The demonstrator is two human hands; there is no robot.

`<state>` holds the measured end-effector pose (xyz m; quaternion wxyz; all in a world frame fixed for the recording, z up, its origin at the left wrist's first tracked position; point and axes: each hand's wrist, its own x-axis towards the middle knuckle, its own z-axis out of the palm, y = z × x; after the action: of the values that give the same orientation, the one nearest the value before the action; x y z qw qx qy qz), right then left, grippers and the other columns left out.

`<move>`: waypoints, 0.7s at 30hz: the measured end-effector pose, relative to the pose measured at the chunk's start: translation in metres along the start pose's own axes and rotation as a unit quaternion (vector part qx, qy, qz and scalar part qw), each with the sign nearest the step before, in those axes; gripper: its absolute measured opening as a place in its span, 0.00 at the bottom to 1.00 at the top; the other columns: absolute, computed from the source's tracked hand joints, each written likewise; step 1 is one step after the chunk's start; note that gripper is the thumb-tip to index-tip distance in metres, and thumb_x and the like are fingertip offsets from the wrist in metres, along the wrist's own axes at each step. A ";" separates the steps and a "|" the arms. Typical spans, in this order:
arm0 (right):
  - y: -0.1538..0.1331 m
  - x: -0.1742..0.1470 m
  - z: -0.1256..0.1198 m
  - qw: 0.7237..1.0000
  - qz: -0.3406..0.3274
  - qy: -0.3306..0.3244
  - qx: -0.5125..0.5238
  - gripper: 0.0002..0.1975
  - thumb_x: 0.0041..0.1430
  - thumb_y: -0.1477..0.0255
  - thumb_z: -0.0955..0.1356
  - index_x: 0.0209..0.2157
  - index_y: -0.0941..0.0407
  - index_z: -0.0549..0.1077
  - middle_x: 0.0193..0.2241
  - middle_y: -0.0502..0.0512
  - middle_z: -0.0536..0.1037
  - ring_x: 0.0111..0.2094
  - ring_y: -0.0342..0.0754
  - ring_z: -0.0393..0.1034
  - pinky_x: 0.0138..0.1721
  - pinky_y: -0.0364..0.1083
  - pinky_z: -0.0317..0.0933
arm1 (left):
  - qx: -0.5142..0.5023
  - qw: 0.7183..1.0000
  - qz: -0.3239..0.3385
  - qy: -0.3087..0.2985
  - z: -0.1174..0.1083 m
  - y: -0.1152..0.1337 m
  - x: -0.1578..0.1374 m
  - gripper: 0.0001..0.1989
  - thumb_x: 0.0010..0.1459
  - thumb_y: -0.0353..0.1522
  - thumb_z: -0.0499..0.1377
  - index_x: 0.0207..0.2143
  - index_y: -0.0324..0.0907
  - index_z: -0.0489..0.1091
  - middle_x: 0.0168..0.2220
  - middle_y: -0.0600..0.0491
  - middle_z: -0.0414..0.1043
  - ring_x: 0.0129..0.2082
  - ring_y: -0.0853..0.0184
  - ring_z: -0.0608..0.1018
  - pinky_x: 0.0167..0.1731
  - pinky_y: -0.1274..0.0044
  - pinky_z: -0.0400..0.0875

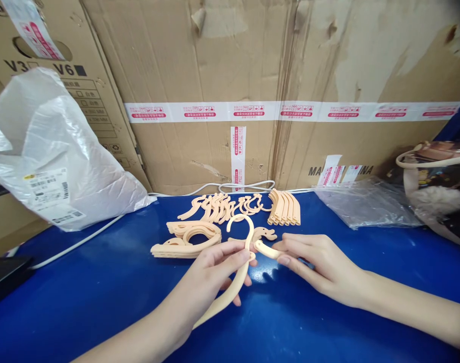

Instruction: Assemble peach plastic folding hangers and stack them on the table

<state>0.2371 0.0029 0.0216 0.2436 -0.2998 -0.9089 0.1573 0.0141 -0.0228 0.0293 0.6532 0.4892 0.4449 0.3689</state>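
My left hand (215, 269) is closed on a cream plastic hanger piece: its curved hook (249, 227) points up, and a long curved arm (228, 293) runs down toward me. Between thumb and fingers, my right hand (324, 262) pinches a short hanger arm (267, 250), its holed end close to the hook's base. Whether the two pieces touch is hard to make out. Just behind my hands lies another small hanger part (265, 233), partly covered. Folded hangers (188, 250) are stacked to the left of it.
Farther back on the blue table (112, 297) lie loose hook parts (218, 207) and a row of hanger arms (285, 207). A white parcel bag (82, 166) stands left, a clear plastic bag (366, 201) lies right. A white cable (82, 244) and cardboard boxes (207, 151) border the back.
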 end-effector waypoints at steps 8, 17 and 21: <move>0.000 -0.003 0.006 0.995 -0.040 -0.031 -0.084 0.12 0.69 0.68 0.58 0.42 0.56 0.70 0.31 0.52 0.73 0.28 0.42 0.67 0.29 0.41 0.56 | -0.037 0.999 -0.017 -0.021 0.001 -0.001 -0.002 0.19 0.54 0.41 0.63 0.45 0.39 0.74 0.22 0.56 0.67 0.23 0.72 0.70 0.16 0.85 0.70; -0.004 -0.006 0.005 0.995 -0.010 -0.031 -0.089 0.13 0.69 0.67 0.58 0.41 0.55 0.71 0.33 0.51 0.73 0.28 0.43 0.68 0.28 0.41 0.57 | -0.037 0.997 -0.045 -0.051 -0.001 -0.001 0.000 0.20 0.54 0.40 0.64 0.47 0.39 0.73 0.22 0.56 0.67 0.24 0.70 0.71 0.15 0.84 0.71; -0.004 -0.006 0.006 0.995 -0.001 -0.034 -0.091 0.13 0.69 0.67 0.58 0.41 0.55 0.71 0.32 0.51 0.73 0.28 0.43 0.68 0.27 0.41 0.58 | -0.049 0.996 -0.062 -0.044 -0.002 -0.003 0.001 0.20 0.54 0.39 0.64 0.48 0.39 0.72 0.21 0.55 0.68 0.24 0.70 0.71 0.16 0.84 0.70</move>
<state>0.2359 -0.0042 0.0161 0.1842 -0.3141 -0.9275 0.0843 0.0128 -0.0215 0.0260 0.7171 0.4438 0.4265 0.3269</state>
